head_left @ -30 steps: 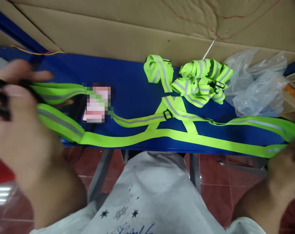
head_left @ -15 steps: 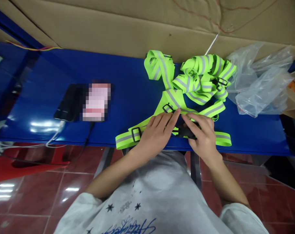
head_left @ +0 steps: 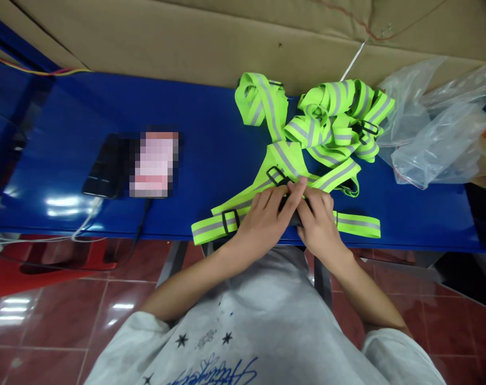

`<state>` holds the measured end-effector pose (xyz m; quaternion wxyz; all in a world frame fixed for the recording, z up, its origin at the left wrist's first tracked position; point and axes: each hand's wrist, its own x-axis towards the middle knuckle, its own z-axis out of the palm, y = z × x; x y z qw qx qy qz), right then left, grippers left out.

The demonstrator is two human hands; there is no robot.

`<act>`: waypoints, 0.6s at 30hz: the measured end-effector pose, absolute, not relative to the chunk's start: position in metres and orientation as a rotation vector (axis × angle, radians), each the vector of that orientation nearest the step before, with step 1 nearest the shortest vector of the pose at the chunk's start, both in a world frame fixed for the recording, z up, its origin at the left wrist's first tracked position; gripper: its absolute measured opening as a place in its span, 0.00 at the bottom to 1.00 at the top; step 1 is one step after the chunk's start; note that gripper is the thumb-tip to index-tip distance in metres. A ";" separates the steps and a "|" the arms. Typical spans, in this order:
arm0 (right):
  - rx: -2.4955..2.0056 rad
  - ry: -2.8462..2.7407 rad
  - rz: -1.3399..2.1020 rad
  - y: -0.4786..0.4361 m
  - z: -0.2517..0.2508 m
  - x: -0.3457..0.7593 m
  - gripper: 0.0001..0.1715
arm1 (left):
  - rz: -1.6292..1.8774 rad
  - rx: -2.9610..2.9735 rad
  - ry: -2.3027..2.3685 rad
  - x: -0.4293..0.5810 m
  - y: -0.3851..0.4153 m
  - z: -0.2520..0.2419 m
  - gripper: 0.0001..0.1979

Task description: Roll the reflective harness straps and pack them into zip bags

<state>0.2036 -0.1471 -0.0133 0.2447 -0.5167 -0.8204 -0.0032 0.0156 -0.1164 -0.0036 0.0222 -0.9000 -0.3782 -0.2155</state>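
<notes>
Brown board (head_left: 187,48) walls off the whole back, and below it the blue tabletop (head_left: 211,144) runs wide from left to right, its front edge just short of the grey shirt (head_left: 267,315)! Room to move? Leftward, where a broad stretch of blue separates the harness from the devices; the right rear is crowded, a heap of neon straps (head_left: 335,123) pressing up near the clear plastic bags (head_left: 439,139). And there's the neon harness (head_left: 282,155), flat in front of that heap, its lower band tight along the front edge (hardly any margin there, folks). Over on the left, a dark phone (head_left: 102,166) lies beside a device with a blurred pink screen (head_left: 154,163), both well apart from the hands. To the fingers! The left hand (head_left: 265,219) lies palm down on the harness, fingers slightly parted, index reaching across to meet the right hand (head_left: 319,219), whose fingers curl inward, close together. Beneath both, a black piece (head_left: 296,216) peeks out, touched from either side; whether anything is pinched, I can't tell. Smallest of all, a black slider (head_left: 230,221) sits on the band just left of the left hand
</notes>
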 end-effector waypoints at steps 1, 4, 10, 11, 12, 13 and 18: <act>-1.405 -2.236 0.029 -0.146 -0.013 0.203 0.52 | -0.679 -2.837 -1.191 0.014 -0.117 -0.001 0.32; -1.364 -2.145 0.134 -0.144 -0.008 0.206 0.47 | -0.715 -3.091 -1.232 0.000 -0.113 0.014 0.39; -1.161 -1.725 0.351 -0.145 0.013 0.206 0.34 | -0.955 -3.538 -1.342 -0.032 -0.091 0.042 0.62; -1.131 -1.694 0.446 -0.145 0.016 0.206 0.36 | -1.064 -3.564 -1.372 -0.033 -0.087 0.043 0.57; -1.098 -1.683 0.554 -0.145 0.020 0.206 0.40 | -1.193 -3.575 -1.407 -0.034 -0.085 0.042 0.51; -1.048 -1.695 0.667 -0.145 0.024 0.207 0.46 | -1.338 -3.572 -1.443 -0.033 -0.083 0.041 0.44; -0.903 -1.792 1.221 -0.135 0.033 0.230 0.73 | -1.979 -3.394 -1.623 -0.030 -0.088 0.034 0.27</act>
